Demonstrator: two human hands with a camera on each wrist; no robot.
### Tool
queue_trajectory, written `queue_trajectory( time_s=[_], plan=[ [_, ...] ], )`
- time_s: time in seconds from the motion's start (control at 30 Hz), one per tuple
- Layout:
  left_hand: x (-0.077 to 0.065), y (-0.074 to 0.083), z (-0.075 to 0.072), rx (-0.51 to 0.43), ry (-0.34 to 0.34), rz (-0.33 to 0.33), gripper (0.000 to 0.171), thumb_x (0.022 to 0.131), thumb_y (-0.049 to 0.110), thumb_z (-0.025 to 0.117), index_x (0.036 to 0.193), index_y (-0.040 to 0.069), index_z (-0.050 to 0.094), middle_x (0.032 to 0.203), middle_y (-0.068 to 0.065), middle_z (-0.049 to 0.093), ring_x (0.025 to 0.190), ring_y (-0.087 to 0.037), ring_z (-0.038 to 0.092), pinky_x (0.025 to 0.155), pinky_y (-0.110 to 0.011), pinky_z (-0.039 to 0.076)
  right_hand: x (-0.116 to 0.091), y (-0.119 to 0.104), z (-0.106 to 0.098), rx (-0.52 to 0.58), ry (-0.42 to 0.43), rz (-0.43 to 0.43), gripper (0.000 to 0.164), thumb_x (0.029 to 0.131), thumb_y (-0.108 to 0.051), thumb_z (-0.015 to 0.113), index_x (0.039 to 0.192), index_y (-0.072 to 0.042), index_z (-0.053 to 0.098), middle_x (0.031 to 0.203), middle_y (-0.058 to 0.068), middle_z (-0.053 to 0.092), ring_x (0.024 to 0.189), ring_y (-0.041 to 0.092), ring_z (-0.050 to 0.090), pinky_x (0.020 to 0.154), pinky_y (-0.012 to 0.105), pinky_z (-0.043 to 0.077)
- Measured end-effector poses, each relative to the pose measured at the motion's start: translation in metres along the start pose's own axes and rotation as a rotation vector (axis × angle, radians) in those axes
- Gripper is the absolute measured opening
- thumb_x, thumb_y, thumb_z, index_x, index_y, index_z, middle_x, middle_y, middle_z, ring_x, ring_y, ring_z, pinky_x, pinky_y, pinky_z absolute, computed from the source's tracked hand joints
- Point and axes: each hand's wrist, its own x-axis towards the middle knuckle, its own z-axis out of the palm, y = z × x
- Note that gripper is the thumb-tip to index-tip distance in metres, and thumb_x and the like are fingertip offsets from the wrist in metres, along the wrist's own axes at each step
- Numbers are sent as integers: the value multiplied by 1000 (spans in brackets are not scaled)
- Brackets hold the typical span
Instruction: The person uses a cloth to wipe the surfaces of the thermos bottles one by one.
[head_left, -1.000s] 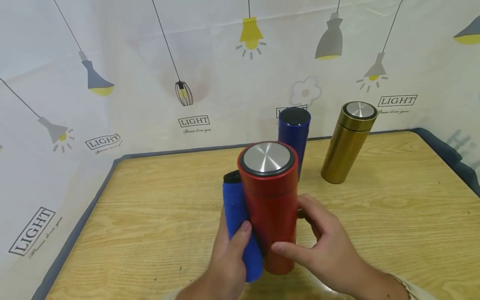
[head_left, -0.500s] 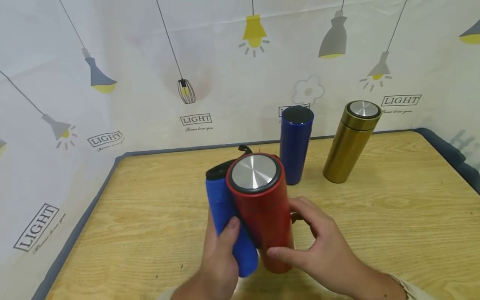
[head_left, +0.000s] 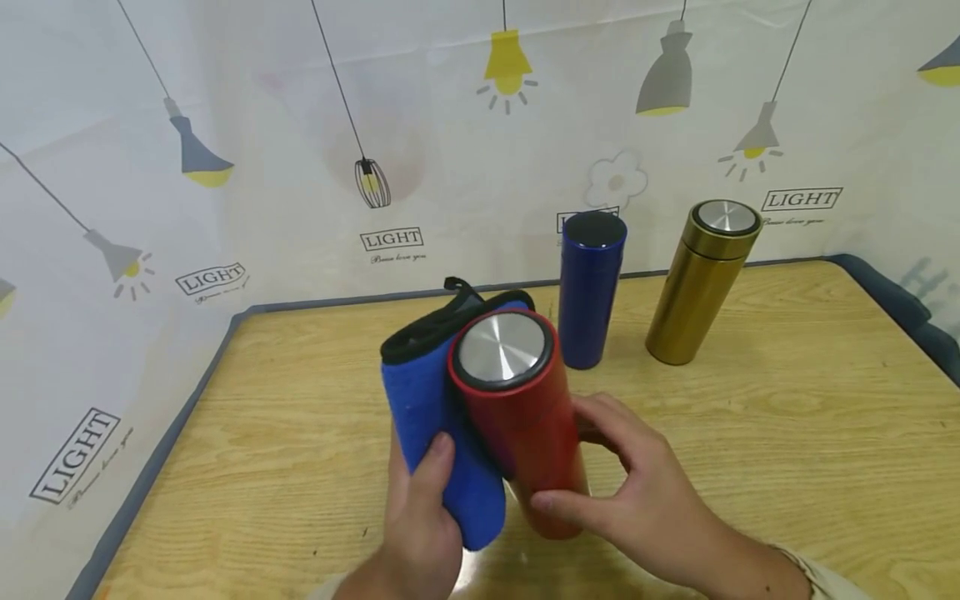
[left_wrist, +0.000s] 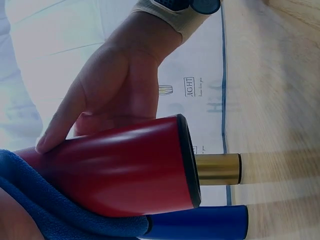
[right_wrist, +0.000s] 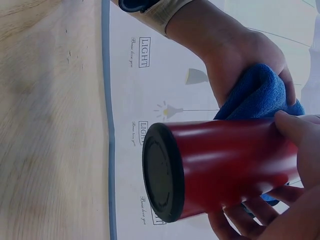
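Observation:
A red thermos flask (head_left: pixel 525 442) with a brushed-metal lid top stands tilted toward the left, held in front of me. My right hand (head_left: pixel 652 500) grips its lower right side, thumb in front and fingers behind. In my left hand (head_left: pixel 423 525) is a folded blue cloth (head_left: pixel 423 408) with black edging, lying against the flask's left side. The left thumb presses on the cloth; its other fingers are hidden behind it in the head view. Both wrist views show the flask's black-rimmed base (right_wrist: pixel 162 172), raised off the table.
Behind stand a dark blue flask (head_left: pixel 592 300) and a gold flask (head_left: pixel 697 292), both upright on the wooden table (head_left: pixel 285 450). A white curtain (head_left: pixel 300 233) printed with lamps encloses the back and sides, with a grey-blue border at the table edge.
My left hand has moved left with the cloth, which now fans wider and shows more of its black edge. The flask's top has shifted left and tipped; my right hand moved slightly left.

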Motion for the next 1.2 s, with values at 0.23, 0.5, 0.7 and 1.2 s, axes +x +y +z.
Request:
queue_trajectory(
  time_s=[0.23, 0.5, 0.7, 1.2],
  plan=[
    [0, 3, 3, -15, -62, 11, 54, 100, 10, 32, 154, 16, 29, 150, -4, 47, 139, -18, 44, 115, -27, 37, 1, 0, 0, 24, 21, -8, 67, 76, -19, 87, 134, -32, 57, 121, -11, 62, 107, 12, 62, 90, 30, 56],
    [0, 7, 9, 67, -120, -129, 59, 101, 17, 37, 157, 17, 20, 154, -9, 41, 139, -23, 42, 114, -36, 36, 1, 2, -3, 110, 60, -25, 66, 75, -6, 85, 132, -24, 59, 117, -4, 67, 103, 13, 64, 88, 29, 56],
    [1, 16, 13, 153, -231, -191, 56, 104, 22, 37, 156, 18, 18, 155, -10, 39, 140, -31, 37, 114, -47, 32, 2, 4, -5, 163, 98, -32, 65, 76, 1, 81, 134, -18, 59, 117, 0, 69, 103, 14, 66, 81, 30, 59],
    [0, 14, 15, 149, -374, -118, 51, 108, 16, 31, 156, 10, 15, 150, -19, 41, 136, -26, 46, 113, -29, 39, 0, 2, -3, 54, 34, -27, 63, 85, -9, 78, 141, -21, 54, 126, -2, 68, 106, 13, 69, 88, 27, 58]
  ],
)
